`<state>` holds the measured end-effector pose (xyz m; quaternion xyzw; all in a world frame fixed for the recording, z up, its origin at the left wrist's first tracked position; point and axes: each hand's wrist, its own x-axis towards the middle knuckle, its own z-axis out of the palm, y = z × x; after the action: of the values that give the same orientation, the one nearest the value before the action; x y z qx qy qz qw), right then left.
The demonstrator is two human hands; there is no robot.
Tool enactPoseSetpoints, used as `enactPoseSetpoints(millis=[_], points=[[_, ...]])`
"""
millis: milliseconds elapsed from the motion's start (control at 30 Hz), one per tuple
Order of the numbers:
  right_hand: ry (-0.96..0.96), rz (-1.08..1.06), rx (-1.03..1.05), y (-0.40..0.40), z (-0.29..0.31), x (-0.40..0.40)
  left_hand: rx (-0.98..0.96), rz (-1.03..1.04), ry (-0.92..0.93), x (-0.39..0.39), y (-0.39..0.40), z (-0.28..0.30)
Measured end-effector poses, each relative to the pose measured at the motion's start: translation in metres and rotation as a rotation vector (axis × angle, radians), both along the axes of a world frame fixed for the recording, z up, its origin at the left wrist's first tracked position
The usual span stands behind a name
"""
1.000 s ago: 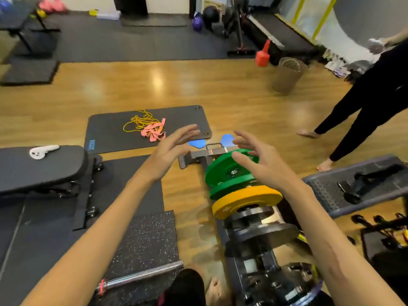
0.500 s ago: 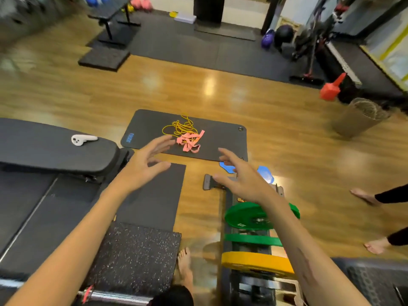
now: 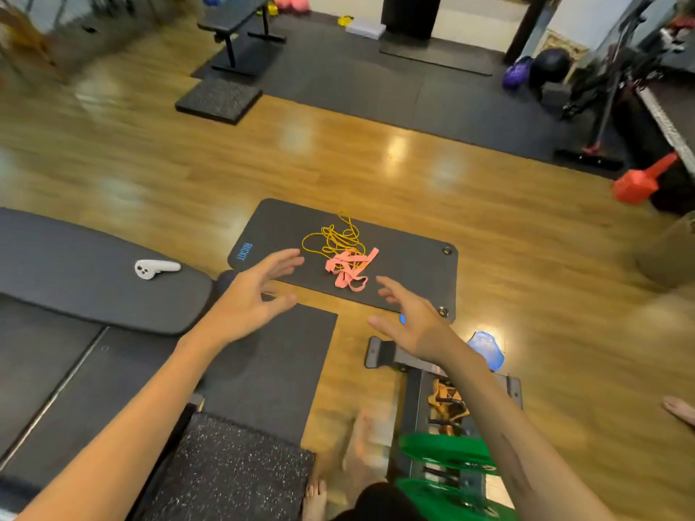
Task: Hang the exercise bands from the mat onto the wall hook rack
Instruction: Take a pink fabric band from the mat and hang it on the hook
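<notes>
Both hands closer to the mat (image 3: 406,272) than half a second ago, view stepped forward, plate rack (image 3: 447,456) now at bottom edge. Head view: yellow band (image 3: 331,238) and pink band (image 3: 348,270) lie tangled mid-mat, pile running roughly from far-left to near-right, pink nearer. Left hand (image 3: 250,298) hovers just left of pile, fingers spread, holding nothing. Right hand (image 3: 411,325) hovers near-right of pile, fingers spread, empty. Neither touches the bands. White controller (image 3: 154,268) on bench (image 3: 75,268) at left.
</notes>
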<state>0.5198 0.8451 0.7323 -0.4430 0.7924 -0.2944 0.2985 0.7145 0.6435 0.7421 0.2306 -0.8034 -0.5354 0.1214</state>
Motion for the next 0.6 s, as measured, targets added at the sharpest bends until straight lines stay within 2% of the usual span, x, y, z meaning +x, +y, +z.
enactPoseSetpoints(millis=[233, 433, 600], points=[[-0.024, -0.007, 0.043, -0.065, -0.043, -0.108, -0.086, 0.001, -0.100, -0.105, -0.053, -0.034], [-0.061, 0.003, 0.000, -0.119, -0.042, -0.185, -0.184, -0.008, -0.118, -0.204, -0.093, -0.039], [-0.037, -0.214, -0.135, -0.173, -0.055, -0.231, -0.280, -0.137, -0.135, -0.274, -0.149, -0.052]])
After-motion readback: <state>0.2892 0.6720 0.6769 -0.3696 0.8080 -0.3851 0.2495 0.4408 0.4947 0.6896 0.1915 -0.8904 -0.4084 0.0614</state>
